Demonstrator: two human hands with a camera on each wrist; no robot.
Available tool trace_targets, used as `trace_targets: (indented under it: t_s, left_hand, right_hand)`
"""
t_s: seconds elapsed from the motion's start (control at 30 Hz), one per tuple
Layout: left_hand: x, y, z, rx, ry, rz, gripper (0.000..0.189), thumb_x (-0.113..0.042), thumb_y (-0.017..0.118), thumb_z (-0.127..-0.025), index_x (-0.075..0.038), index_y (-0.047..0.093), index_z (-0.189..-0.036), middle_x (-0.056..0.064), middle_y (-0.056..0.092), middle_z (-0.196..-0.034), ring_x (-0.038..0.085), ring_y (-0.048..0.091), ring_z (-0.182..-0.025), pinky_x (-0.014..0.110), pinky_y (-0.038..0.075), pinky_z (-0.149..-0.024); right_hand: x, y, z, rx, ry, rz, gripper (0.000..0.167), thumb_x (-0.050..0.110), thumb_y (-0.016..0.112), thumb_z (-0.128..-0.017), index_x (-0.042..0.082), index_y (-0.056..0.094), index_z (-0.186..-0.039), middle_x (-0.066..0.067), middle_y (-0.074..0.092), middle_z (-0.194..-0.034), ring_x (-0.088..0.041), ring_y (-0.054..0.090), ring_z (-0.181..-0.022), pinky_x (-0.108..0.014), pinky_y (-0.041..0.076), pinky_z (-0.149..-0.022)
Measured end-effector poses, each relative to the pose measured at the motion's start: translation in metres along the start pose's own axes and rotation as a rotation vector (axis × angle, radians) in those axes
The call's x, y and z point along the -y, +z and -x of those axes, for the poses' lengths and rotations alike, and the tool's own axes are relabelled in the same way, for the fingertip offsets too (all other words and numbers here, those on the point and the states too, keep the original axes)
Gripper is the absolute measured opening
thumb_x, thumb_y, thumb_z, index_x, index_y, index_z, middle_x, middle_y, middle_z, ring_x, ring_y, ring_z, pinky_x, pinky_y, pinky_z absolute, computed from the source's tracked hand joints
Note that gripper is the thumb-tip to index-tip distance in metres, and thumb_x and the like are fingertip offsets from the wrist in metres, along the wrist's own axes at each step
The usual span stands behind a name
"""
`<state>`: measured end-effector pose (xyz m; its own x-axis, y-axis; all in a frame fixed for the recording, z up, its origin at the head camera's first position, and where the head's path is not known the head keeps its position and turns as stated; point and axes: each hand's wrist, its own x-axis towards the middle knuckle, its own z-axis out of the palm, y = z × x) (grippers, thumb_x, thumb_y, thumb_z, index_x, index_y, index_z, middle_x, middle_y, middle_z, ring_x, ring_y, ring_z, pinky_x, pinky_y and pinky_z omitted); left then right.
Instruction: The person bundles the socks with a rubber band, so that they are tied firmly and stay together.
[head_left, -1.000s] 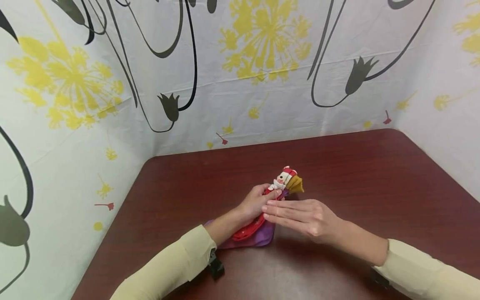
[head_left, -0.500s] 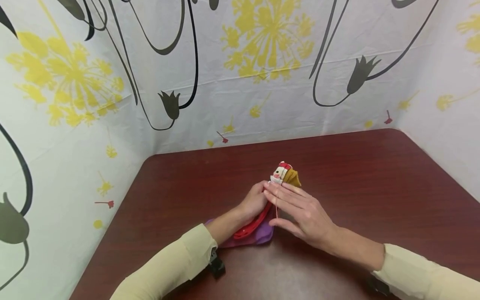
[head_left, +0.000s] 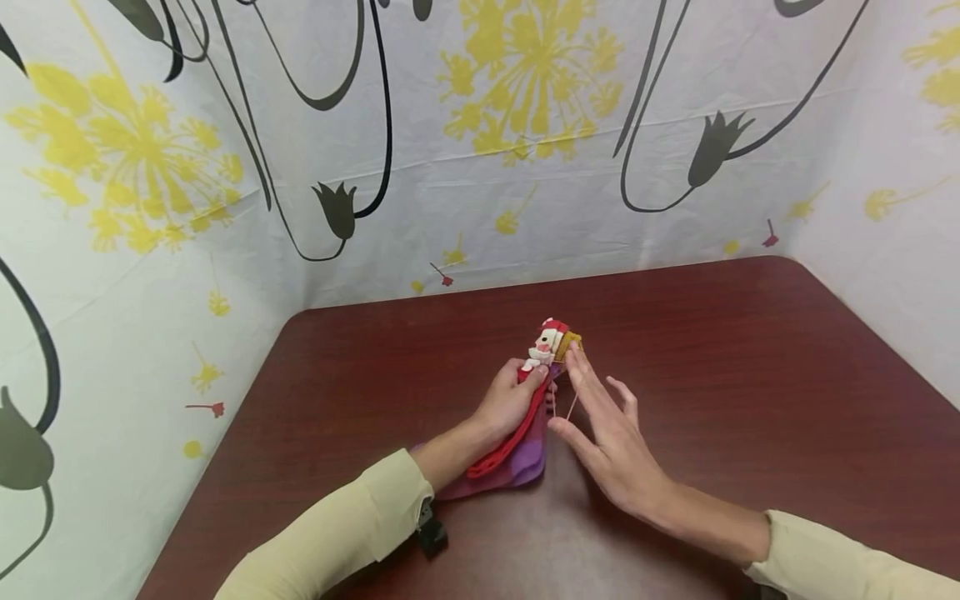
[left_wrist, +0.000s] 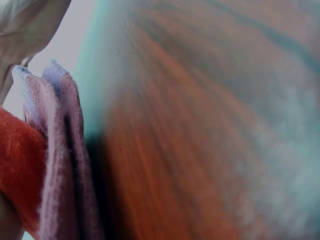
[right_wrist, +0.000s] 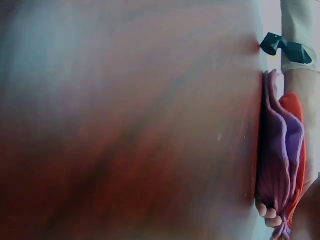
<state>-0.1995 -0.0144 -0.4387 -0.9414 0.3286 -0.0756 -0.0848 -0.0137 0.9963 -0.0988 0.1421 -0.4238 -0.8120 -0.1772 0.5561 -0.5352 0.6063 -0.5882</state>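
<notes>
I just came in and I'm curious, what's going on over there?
A person's left hand grips a bundle of red, purple and mustard cloth, just below a little toy-like head at its top. The right hand, fingers out, stretches a thin band between thumb and fingers beside the bundle. This is all over the brown table. I can't tell whether the band goes all the way round.

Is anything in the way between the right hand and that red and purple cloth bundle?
Nothing visible blocks the right hand. There's only a thin pinkish band in the gap, running from that hand toward the red and purple cloth bundle, which the left hand grips.
</notes>
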Motion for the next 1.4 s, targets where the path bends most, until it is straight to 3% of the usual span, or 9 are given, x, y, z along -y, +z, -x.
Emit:
trace_targets:
  t_s: [0.17, 0.23, 0.37, 0.5, 0.67, 0.8, 0.97, 1.2, 1.4]
  left_hand:
    - [0.001, 0.001, 0.001, 0.009, 0.021, 0.046, 0.023, -0.012, 0.055, -0.111, 0.004, 0.051, -0.127, 0.017, 0.072, -0.093, 0.015, 0.068, -0.076, 0.036, 0.062, -0.077]
    - [0.001, 0.001, 0.001, 0.015, 0.028, 0.050, 0.023, -0.011, 0.055, -0.111, 0.005, 0.052, -0.127, 0.016, 0.071, -0.093, 0.015, 0.068, -0.076, 0.037, 0.063, -0.078]
    - [0.002, 0.001, 0.000, 0.017, 0.032, 0.046, 0.023, -0.010, 0.055, -0.111, 0.007, 0.055, -0.127, 0.017, 0.071, -0.096, 0.018, 0.068, -0.079, 0.039, 0.063, -0.080]
    - [0.002, 0.001, 0.001, 0.017, 0.035, 0.041, 0.022, -0.010, 0.054, -0.111, 0.006, 0.056, -0.128, 0.022, 0.072, -0.100, 0.019, 0.068, -0.081, 0.040, 0.063, -0.081]
    - [0.001, 0.000, 0.001, 0.038, 0.043, 0.053, 0.019, -0.008, 0.054, -0.111, 0.004, 0.056, -0.126, 0.025, 0.072, -0.102, 0.017, 0.068, -0.079, 0.036, 0.062, -0.078]
    - [0.000, -0.001, 0.001, 0.070, 0.037, 0.074, 0.018, -0.009, 0.053, -0.112, 0.003, 0.056, -0.125, 0.023, 0.071, -0.100, 0.017, 0.067, -0.078, 0.033, 0.061, -0.076]
    - [-0.001, -0.004, 0.002, 0.119, 0.004, 0.100, 0.022, -0.010, 0.053, -0.112, 0.002, 0.055, -0.130, 0.028, 0.070, -0.106, 0.019, 0.067, -0.081, 0.033, 0.062, -0.078]
    - [-0.002, -0.010, 0.001, 0.202, -0.019, 0.085, 0.029, -0.014, 0.055, -0.112, 0.002, 0.054, -0.137, 0.010, 0.070, -0.100, 0.017, 0.067, -0.085, 0.029, 0.061, -0.080]
    - [-0.002, -0.015, -0.001, 0.278, -0.021, 0.046, 0.031, -0.013, 0.057, -0.111, 0.000, 0.054, -0.139, 0.010, 0.071, -0.103, 0.017, 0.067, -0.088, 0.024, 0.058, -0.077]
  right_hand:
    - [0.007, -0.003, 0.001, 0.030, 0.205, -0.134, 0.069, 0.026, 0.057, -0.110, 0.007, 0.025, -0.168, -0.009, 0.020, -0.175, -0.031, 0.032, -0.156, -0.059, 0.013, -0.116]
    - [0.010, -0.006, 0.000, 0.047, 0.295, -0.181, 0.068, 0.030, 0.054, -0.112, 0.010, 0.024, -0.169, -0.006, 0.019, -0.175, -0.038, 0.034, -0.154, -0.062, 0.014, -0.118]
    - [0.016, -0.011, -0.004, 0.079, 0.472, -0.324, 0.066, 0.040, 0.048, -0.114, 0.012, 0.024, -0.169, -0.002, 0.019, -0.175, -0.037, 0.026, -0.158, -0.060, 0.016, -0.126]
    - [0.021, -0.012, -0.008, 0.075, 0.630, -0.536, 0.070, 0.043, 0.046, -0.115, 0.002, 0.025, -0.167, -0.006, 0.021, -0.175, -0.027, 0.015, -0.161, -0.052, 0.014, -0.128]
    - [0.022, -0.015, -0.015, 0.065, 0.776, -0.750, 0.077, 0.048, 0.045, -0.114, -0.007, 0.024, -0.164, -0.015, 0.022, -0.174, -0.029, 0.015, -0.161, -0.053, 0.011, -0.129]
    - [0.015, -0.017, -0.022, 0.066, 0.823, -0.843, 0.079, 0.048, 0.044, -0.114, -0.009, 0.020, -0.164, -0.020, 0.025, -0.171, -0.030, 0.022, -0.160, -0.055, 0.013, -0.128]
    - [0.002, -0.018, -0.027, 0.053, 0.812, -0.904, 0.076, 0.042, 0.044, -0.115, -0.011, 0.018, -0.163, -0.020, 0.025, -0.171, -0.025, 0.026, -0.158, -0.055, 0.022, -0.126]
    - [-0.011, -0.020, -0.031, 0.037, 0.811, -0.998, 0.074, 0.037, 0.046, -0.115, -0.009, 0.016, -0.164, -0.018, 0.022, -0.172, -0.024, 0.024, -0.159, -0.054, 0.024, -0.126]
    - [-0.018, -0.021, -0.035, 0.020, 0.784, -1.020, 0.068, 0.029, 0.048, -0.115, -0.009, 0.020, -0.164, -0.017, 0.025, -0.172, -0.022, 0.030, -0.156, -0.050, 0.028, -0.124]
